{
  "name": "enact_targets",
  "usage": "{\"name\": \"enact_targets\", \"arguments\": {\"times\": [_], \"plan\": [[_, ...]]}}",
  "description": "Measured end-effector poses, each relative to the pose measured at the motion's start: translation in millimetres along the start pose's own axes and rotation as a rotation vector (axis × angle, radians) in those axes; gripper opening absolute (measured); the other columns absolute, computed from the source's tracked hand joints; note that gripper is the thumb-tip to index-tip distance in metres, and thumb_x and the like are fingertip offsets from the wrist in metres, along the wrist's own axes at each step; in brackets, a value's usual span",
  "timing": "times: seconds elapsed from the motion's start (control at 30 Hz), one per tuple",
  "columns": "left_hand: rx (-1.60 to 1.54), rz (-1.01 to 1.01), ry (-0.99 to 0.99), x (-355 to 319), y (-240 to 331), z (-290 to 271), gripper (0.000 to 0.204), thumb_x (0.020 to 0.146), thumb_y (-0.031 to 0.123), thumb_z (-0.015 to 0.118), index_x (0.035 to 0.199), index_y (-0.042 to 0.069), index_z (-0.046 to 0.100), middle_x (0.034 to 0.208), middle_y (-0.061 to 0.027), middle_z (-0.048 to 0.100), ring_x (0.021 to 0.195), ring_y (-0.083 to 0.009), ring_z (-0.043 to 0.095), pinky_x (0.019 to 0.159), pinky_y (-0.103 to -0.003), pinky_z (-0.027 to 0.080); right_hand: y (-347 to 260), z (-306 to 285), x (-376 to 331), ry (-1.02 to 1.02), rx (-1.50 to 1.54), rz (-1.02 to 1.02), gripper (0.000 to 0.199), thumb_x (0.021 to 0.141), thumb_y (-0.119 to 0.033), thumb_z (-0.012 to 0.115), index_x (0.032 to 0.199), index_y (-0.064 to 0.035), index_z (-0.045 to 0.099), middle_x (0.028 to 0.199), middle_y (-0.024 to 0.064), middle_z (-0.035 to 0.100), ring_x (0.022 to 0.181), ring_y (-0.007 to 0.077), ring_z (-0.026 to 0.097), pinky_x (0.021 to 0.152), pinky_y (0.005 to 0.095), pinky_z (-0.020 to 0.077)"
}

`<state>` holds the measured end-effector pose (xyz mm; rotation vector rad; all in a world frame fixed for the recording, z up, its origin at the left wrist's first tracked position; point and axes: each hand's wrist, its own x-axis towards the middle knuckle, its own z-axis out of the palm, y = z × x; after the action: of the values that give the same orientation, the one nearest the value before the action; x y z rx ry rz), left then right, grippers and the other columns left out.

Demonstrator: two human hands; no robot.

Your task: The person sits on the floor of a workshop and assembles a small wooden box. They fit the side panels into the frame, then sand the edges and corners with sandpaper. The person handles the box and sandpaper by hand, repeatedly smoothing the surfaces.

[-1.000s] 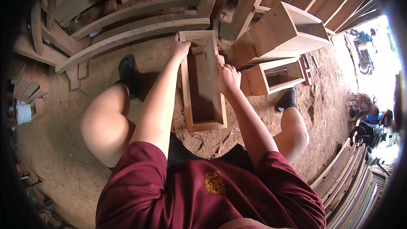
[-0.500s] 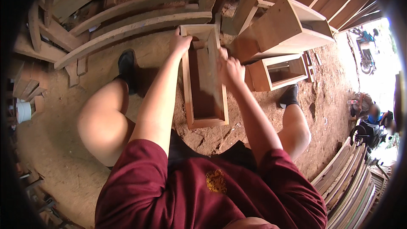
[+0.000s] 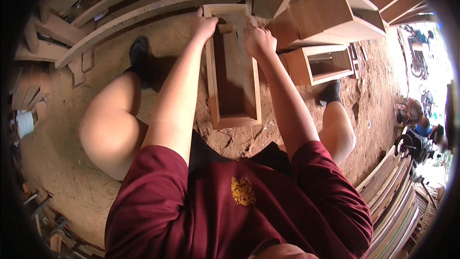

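A long, narrow wooden box (image 3: 237,123) with an open top lies between my knees, its far end close to a long curved beam. My left hand (image 3: 205,26) is closed over the box's left rim near the far corner, thumb toward the inside. On the opposite rim, also near the far end, my right hand (image 3: 259,39) is closed with its fingers curled against the edge. Whatever may be under those fingers is hidden. Inside the box, a small wood block (image 3: 227,28) shows at the far end.
To the right stand a smaller open wooden box (image 3: 309,69) and a larger box (image 3: 330,21). Curved wooden beams (image 3: 153,5) run along the far side. Stacked planks (image 3: 390,206) lie at lower right, near people and motorcycles. A white bucket (image 3: 25,123) sits far left.
My right hand has slid along the right rim toward the far end. My left hand keeps its place on the box. The whole view has shifted, so the box appears higher.
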<state>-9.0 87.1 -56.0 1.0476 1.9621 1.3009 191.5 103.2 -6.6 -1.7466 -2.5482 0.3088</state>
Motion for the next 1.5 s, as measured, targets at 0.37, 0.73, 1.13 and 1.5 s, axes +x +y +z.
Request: {"name": "enact_targets", "arguments": {"times": [0.37, 0.73, 1.13, 1.5], "plan": [[-0.198, 0.169, 0.016, 40, -82, -7, 0.067, 0.083, 0.011, 0.063, 0.143, -0.008, 0.042, 0.135, -0.0235, 0.055, 0.123, -0.0343, 0.056, 0.104, -0.04, 0.044, -42, -1, 18, 0.063, -0.043, 0.025, 0.075, 0.093, -0.027, 0.057, 0.158, -0.0044, 0.026, 0.12, 0.0198, 0.069, 0.106, 0.0364, 0.068, 0.086, 0.0618, 0.0461], [-0.093, 0.07, -0.117, 32, -24, 7, 0.07, 0.085, 0.009, 0.057, 0.15, -0.006, 0.036, 0.146, -0.0248, 0.048, 0.131, -0.0355, 0.052, 0.109, -0.041, 0.041, -16, -31, 40, 0.018, 0.113, 0.027, 0.074, 0.094, -0.03, 0.054, 0.16, -0.0153, 0.025, 0.116, 0.0154, 0.071, 0.098, 0.035, 0.07, 0.079, 0.0571, 0.0458], [-0.103, -0.014, -0.084, 23, -20, 20, 0.074, 0.084, 0.007, 0.062, 0.15, -0.009, 0.033, 0.145, -0.0285, 0.048, 0.131, -0.0359, 0.052, 0.108, -0.043, 0.044, 1, -16, -12, 0.033, 0.145, 0.053, 0.045, 0.096, -0.029, 0.051, 0.135, -0.0065, 0.058, 0.114, 0.0142, 0.071, 0.102, 0.0304, 0.07, 0.083, 0.0561, 0.0422], [-0.195, 0.095, -0.083, 47, -37, -5, 0.072, 0.084, 0.004, 0.06, 0.149, -0.011, 0.033, 0.145, -0.0273, 0.05, 0.129, -0.0358, 0.054, 0.107, -0.04, 0.044, -14, -31, -34, -0.008, 0.22, 0.021, 0.065, 0.095, -0.027, 0.052, 0.156, -0.0116, 0.035, 0.113, 0.0125, 0.072, 0.098, 0.0303, 0.071, 0.078, 0.0543, 0.0422]]}}
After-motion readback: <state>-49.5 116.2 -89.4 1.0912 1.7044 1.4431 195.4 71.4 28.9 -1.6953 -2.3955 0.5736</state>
